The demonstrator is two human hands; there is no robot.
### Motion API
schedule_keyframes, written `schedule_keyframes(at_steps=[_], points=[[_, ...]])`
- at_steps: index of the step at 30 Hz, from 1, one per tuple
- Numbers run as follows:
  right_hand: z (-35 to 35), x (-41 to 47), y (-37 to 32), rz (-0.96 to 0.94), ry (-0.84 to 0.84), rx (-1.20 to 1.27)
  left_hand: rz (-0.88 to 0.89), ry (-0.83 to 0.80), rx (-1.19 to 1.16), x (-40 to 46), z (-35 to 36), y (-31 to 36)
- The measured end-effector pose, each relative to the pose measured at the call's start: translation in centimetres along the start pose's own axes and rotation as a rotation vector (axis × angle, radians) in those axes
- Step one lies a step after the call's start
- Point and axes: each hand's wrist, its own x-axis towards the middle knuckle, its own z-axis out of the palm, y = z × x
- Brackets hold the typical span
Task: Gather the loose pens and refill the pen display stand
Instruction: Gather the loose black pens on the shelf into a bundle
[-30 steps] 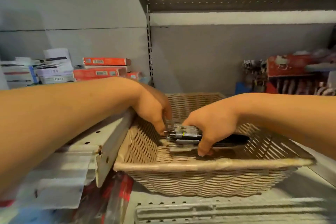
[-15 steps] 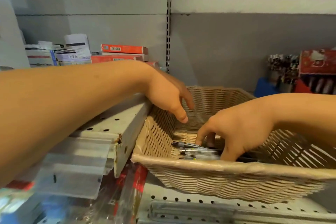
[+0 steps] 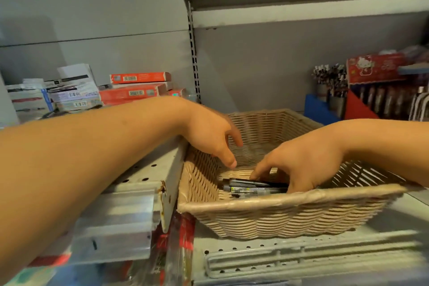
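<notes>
A tan woven basket [image 3: 255,218] sits on the metal shelf in front of me. Several loose pens [image 3: 253,188] lie bunched at its bottom, near the front wall. My right hand [image 3: 299,165] reaches down into the basket, fingers curled over the right end of the bunch and index fingertip on the top pen. My left hand [image 3: 213,137] hovers above the basket's left side with relaxed fingers and holds nothing. At the far right stands a red pen display stand [image 3: 383,90] with pens in its slots.
A raised metal shelf edge [image 3: 171,183] borders the basket's left side. Stacked red and white boxes [image 3: 137,90] lie at the back left. A blue holder [image 3: 320,107] with cups of pens stands back right. A perforated shelf front [image 3: 301,260] runs below the basket.
My left hand let go of the pens and rose above the basket's left side. My right hand lowered the bunch to the basket bottom and still covers it.
</notes>
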Motion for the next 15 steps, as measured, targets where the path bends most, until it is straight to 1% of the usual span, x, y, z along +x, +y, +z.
schedule_keyframes(at_steps=[1, 4, 7, 11, 15], points=[[-0.1, -0.2, 0.0, -0.019, -0.001, -0.018, 0.009, -0.011, 0.013, 0.0, 0.2, 0.3], [-0.9, 0.2, 0.3, -0.076, -0.114, 0.038, 0.023, -0.051, 0.060, 0.3, 0.7, 1.0], [-1.1, 0.9, 0.1, -0.078, -0.089, 0.045, 0.029, -0.046, 0.098, 0.3, 1.0, 1.6], [-1.2, 1.7, 0.0, -0.087, -0.089, -0.004, 0.048, -0.025, 0.058, 0.3, 0.8, 1.5], [-1.8, 2.1, 0.0, -0.076, -0.036, -0.045, 0.072, -0.015, -0.007, 0.1, 0.5, 1.4]])
